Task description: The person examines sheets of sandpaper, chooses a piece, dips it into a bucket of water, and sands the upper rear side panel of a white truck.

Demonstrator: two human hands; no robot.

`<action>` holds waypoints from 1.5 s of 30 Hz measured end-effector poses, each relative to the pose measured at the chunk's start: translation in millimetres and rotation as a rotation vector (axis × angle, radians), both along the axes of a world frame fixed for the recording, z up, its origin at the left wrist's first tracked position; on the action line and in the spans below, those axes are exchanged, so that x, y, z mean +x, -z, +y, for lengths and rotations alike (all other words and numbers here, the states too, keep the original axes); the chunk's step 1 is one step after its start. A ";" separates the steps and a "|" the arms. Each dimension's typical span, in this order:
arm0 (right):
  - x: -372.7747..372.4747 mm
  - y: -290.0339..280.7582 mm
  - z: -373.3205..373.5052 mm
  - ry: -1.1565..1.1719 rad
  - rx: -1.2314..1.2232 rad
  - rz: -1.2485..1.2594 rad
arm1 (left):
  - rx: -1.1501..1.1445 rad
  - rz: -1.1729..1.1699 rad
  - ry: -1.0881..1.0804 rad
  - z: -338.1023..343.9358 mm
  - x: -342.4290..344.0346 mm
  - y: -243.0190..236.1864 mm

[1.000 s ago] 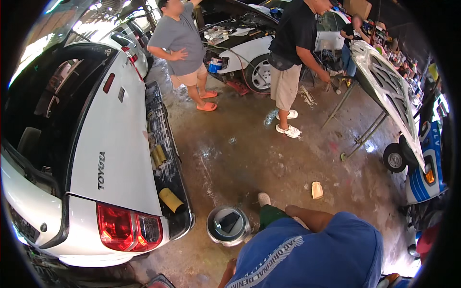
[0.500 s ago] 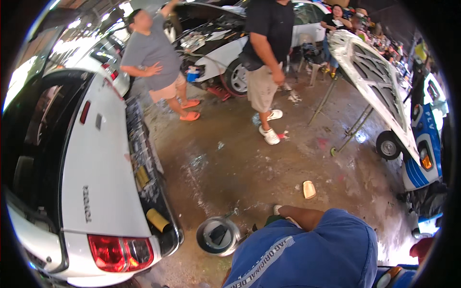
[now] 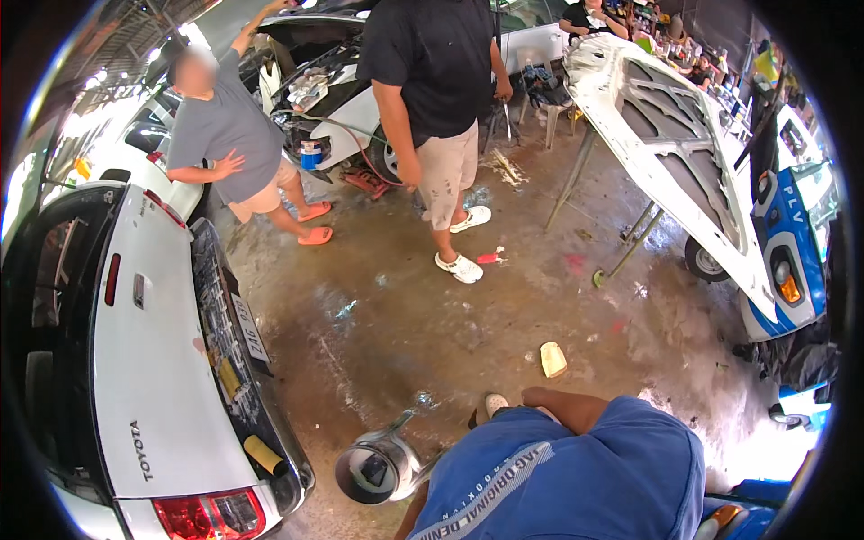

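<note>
A shiny round metal container [image 3: 367, 472] leans by my lower left, its opening facing up and left; a dark shape shows inside. My left arm [image 3: 411, 515] shows only as a strip beside my blue shirt, close to this container. Its hand is hidden, so any contact cannot be made out. My bare right arm [image 3: 576, 409] reaches across the front of my body from the sleeve, and its hand is out of sight. Ahead of that arm, a pale yellow, rounded block [image 3: 553, 359] lies on the wet floor.
A white pickup tailgate [image 3: 171, 360] borders the left, with a yellow roll [image 3: 264, 455] on its bumper. Two people stand ahead, one in grey [image 3: 225, 135], one in black [image 3: 432, 81]. A white car hood [image 3: 675, 153] rests on stands at right, beside a blue-and-white vehicle [image 3: 792, 243].
The metal container has gone from roughly upright to tilted and shows further left. The view has shifted, so the people and the hood appear further left.
</note>
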State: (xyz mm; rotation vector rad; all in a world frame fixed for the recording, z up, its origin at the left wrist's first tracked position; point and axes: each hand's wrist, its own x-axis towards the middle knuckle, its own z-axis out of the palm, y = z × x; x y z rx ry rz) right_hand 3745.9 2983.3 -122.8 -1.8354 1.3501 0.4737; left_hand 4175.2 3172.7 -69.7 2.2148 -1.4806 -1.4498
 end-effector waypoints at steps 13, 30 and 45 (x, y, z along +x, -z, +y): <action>-69.7 12.5 -107.4 -0.161 -0.138 0.085 | -0.104 -0.087 -0.066 -72.4 -38.5 -20.7; -130.8 57.0 -5.0 0.238 0.034 0.010 | 0.089 0.118 -0.255 -215.7 -18.2 19.1; 79.1 -27.4 -386.6 -0.180 -0.224 -0.013 | 0.171 -0.098 0.147 -440.5 93.2 2.2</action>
